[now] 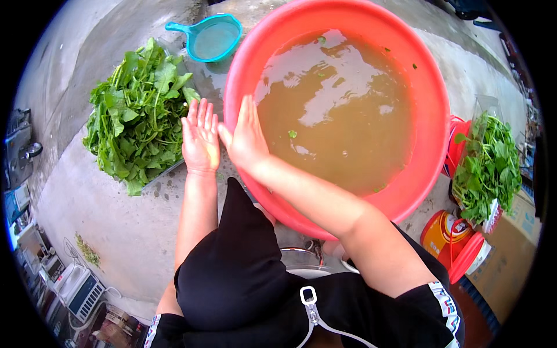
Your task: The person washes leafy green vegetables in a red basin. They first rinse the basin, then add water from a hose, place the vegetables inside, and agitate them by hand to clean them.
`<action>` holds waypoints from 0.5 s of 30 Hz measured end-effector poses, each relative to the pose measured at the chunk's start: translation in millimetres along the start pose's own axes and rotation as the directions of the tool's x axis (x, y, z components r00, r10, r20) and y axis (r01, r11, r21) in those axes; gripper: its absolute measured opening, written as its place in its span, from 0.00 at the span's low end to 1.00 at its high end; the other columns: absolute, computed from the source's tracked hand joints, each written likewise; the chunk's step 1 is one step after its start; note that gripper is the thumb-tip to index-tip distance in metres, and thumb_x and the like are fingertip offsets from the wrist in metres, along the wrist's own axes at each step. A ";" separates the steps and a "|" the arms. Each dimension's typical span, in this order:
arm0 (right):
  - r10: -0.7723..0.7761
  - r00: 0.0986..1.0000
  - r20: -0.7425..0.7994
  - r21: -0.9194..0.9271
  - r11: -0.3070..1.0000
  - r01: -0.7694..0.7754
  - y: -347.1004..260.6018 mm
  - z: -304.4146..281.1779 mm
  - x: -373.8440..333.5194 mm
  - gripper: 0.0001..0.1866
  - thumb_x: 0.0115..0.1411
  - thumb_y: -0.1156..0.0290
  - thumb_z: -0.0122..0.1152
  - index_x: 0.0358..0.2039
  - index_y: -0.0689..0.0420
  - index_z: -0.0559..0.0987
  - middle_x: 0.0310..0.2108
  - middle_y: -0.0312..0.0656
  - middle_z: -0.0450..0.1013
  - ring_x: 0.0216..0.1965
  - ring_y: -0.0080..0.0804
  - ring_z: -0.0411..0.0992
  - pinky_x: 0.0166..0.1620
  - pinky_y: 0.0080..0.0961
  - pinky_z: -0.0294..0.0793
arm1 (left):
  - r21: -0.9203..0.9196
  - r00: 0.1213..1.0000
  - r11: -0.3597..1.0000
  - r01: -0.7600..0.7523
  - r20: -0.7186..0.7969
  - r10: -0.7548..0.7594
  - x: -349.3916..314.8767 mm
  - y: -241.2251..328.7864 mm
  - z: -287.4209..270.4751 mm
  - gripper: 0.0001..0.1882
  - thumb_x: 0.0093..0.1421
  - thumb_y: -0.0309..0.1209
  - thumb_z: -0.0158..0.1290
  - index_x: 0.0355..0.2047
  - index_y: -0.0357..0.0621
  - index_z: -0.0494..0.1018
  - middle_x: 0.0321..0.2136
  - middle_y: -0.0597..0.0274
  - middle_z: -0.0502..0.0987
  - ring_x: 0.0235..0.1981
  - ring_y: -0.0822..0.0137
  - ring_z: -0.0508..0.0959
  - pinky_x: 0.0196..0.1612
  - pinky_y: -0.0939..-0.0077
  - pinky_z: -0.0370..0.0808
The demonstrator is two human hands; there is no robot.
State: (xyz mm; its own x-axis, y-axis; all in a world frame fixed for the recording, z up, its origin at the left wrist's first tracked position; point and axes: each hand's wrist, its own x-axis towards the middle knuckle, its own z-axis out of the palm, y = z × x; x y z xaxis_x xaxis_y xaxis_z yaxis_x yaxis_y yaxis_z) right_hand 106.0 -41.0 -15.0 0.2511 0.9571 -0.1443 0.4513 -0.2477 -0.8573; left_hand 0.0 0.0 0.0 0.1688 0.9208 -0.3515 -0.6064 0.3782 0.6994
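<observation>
My left hand (pixel 201 142) is palm up with its fingers stretched out, holding nothing, beside a large heap of leafy greens (pixel 136 116) on the left. Close to it, my right hand (pixel 248 139) is held upright and flat, its fingers extended and nothing in them. It overlaps the left rim of a big red basin (pixel 429 75). Murky brown water (pixel 342 127) fills much of that basin, with a few leaf bits (pixel 292 134) floating on it. A teal dipper (pixel 216 38) with a handle lies on the ground beyond the greens.
At the right, a second bunch of greens (pixel 490 165) sits above a red bucket (pixel 458 142). Near it stand an orange-red pail (pixel 444 235) and a cardboard box (pixel 510 267). A counter scale (pixel 81 293) is at the lower left, near scattered plant scraps (pixel 87 250) on the concrete floor (pixel 136 243).
</observation>
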 end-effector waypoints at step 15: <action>0.295 0.673 0.678 -0.612 0.734 0.295 52.9 -102.5 56.0 0.19 0.51 0.65 0.60 0.44 0.56 0.78 0.47 0.51 0.73 0.50 0.45 0.71 0.52 0.41 0.70 | 0.950 0.961 0.196 -0.242 0.207 0.182 -7.5 -30.8 36.5 0.38 0.59 0.24 0.49 0.66 0.39 0.42 0.64 0.42 0.51 0.65 0.47 0.54 0.65 0.63 0.53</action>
State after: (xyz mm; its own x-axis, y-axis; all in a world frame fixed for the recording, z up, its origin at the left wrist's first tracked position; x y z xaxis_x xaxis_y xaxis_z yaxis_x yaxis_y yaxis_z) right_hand 231.7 -15.9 -17.8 -0.2787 0.6728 -0.6854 0.9291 0.0083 -0.3697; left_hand 45.8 -15.0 3.8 0.2128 0.9737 -0.0819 0.5792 -0.0581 0.8131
